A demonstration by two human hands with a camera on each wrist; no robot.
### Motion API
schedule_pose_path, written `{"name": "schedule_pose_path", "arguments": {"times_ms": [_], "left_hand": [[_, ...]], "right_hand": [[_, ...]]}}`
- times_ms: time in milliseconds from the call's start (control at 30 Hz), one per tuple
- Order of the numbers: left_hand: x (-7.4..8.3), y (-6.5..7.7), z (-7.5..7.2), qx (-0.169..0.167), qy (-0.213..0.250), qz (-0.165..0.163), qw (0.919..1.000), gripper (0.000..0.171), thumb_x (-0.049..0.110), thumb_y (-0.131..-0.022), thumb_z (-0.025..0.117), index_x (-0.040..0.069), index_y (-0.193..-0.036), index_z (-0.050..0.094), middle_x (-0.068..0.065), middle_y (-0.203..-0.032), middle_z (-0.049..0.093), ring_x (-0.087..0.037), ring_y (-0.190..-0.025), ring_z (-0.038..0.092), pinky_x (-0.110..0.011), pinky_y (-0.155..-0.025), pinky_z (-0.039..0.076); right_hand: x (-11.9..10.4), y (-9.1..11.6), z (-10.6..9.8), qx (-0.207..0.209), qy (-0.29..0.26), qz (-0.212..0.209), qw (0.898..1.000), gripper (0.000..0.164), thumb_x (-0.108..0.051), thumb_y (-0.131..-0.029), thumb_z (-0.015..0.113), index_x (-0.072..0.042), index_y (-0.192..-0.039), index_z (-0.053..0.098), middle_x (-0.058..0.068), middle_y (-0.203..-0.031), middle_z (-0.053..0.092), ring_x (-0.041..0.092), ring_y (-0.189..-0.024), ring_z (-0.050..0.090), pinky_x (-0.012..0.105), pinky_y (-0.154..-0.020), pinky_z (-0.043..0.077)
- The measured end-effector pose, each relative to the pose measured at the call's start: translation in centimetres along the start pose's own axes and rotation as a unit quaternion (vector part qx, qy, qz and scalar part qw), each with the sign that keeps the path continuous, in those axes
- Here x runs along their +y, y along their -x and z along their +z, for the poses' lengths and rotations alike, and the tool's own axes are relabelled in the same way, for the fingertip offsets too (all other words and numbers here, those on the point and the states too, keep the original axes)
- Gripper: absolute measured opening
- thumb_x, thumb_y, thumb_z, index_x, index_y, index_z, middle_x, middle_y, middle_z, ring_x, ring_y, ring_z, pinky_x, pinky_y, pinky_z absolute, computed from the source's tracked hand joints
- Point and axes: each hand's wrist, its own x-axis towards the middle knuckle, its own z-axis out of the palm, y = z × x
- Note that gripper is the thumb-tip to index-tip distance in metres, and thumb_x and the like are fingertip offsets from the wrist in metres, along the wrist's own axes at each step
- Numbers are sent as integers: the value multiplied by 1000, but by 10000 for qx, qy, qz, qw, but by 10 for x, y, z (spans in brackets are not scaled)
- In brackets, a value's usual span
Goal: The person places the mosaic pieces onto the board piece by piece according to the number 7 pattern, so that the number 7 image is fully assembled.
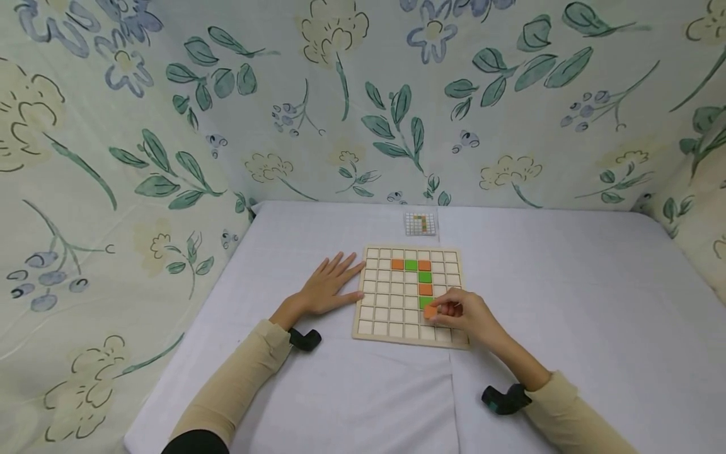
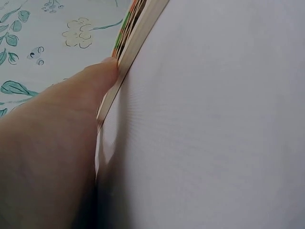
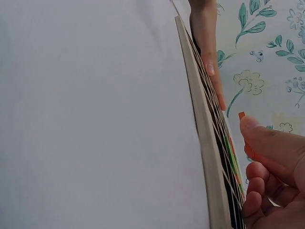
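Observation:
A wooden grid board (image 1: 374,328) lies on the white-covered table, its cells mostly pale. Orange and green square tiles form a short row near its top and a column running down from the row's right end; one green tile (image 1: 411,265) is in that row. My right hand (image 1: 473,318) pinches an orange tile (image 1: 430,312) between thumb and fingertips, just below the column's lowest green tile (image 1: 425,302). The right wrist view shows this orange tile (image 3: 241,115) held edge-on above the board. My left hand (image 1: 329,287) lies flat with fingers spread, its thumb and a fingertip touching the board's left edge.
Behind the board lies a small card (image 1: 420,224) printed with a grid and a coloured pattern. White cloth (image 1: 567,302) covers the table. Floral fabric (image 1: 351,113) hangs behind and at the sides. Dark wrist devices (image 1: 507,399) sit near both cuffs.

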Motion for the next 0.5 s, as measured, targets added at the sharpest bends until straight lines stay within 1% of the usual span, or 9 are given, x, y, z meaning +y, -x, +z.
{"name": "schedule_pose_path", "arguments": {"times_ms": [200,333,500], "left_hand": [[0,-1,1,-77,-30,-6,10000,79,69,-98,35,29,-162,11,-2,-167,2,-29,-152,-6,-50,-120,-4],[0,-1,1,-85,1,-1,10000,79,68,-98,35,29,-162,10,-1,-167,2,-29,-152,-5,-51,-119,-4],[0,0,0,-8,-26,16,10000,79,69,-98,35,29,-162,11,-2,-167,3,-29,-152,-5,-52,-119,-3]], "right_hand": [[3,0,7,-72,293,33,9995,21,-8,-79,85,-3,-98,76,-3,-76,55,10,-66,49,22,-57,43],[2,1,8,-50,295,54,9995,21,-7,-79,84,-3,-97,76,-3,-75,55,10,-66,48,22,-57,43],[1,1,7,-72,322,-11,9995,22,-7,-77,85,-3,-97,75,-1,-76,56,10,-67,48,22,-57,43]]}}
